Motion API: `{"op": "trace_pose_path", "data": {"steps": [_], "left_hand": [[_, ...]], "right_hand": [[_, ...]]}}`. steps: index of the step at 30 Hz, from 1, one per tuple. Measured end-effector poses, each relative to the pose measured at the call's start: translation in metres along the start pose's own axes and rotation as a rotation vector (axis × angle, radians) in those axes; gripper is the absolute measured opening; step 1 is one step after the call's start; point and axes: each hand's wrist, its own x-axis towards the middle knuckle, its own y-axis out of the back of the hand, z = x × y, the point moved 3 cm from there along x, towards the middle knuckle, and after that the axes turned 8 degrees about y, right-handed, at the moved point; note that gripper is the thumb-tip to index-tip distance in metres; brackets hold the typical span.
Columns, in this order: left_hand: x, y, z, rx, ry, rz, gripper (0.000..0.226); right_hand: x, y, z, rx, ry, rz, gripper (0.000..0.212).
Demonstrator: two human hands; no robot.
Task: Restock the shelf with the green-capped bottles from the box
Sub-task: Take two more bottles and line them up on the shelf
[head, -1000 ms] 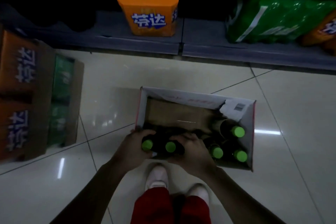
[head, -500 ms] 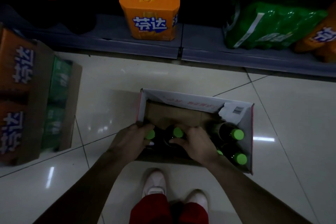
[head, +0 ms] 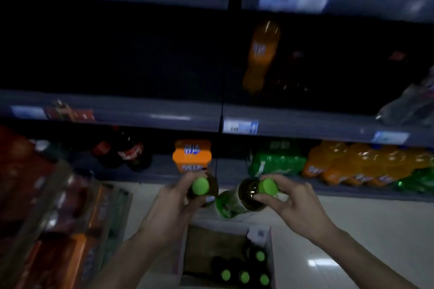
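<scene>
My left hand [head: 173,199] grips a dark bottle with a green cap [head: 200,186] by its neck, held up above the box. My right hand [head: 291,202] holds a second green-capped bottle [head: 246,197], tilted with its green label pointing left and down. Both bottles hang in front of the lowest shelf [head: 352,191]. The open cardboard box [head: 270,241] sits on the floor below, with several green-capped bottles [head: 244,275] still standing in its near right part. The dark middle shelf [head: 164,115] above looks mostly bare on the left.
The bottom shelf holds cola bottles [head: 129,152], an orange pack [head: 192,156], a green shrink-wrapped pack [head: 277,162] and orange bottles [head: 352,162]. One orange bottle [head: 263,54] stands on the middle shelf. Stacked cartons [head: 58,218] stand at my left.
Both hands have lifted a bottle each out of the box and raised them toward the shelves. The view has tilted up from the floor to the shelving.
</scene>
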Motion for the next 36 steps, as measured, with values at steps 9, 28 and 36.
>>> {"op": "trace_pose_path", "data": {"steps": [9,28,36], "left_hand": [[0.016,0.204,0.273,-0.278,-0.327,0.329,0.027],[0.093,0.378,0.555,-0.610,-0.854,0.443,0.012],[0.167,0.396,0.590,-0.775,-0.770,0.447,0.012]], "right_hand": [[0.049,0.235,-0.256,0.031,0.331,0.311,0.022],[0.139,0.480,-0.457,0.417,0.775,0.689,0.009],[0.218,0.534,-0.444,0.427,0.717,0.701,0.012]]}}
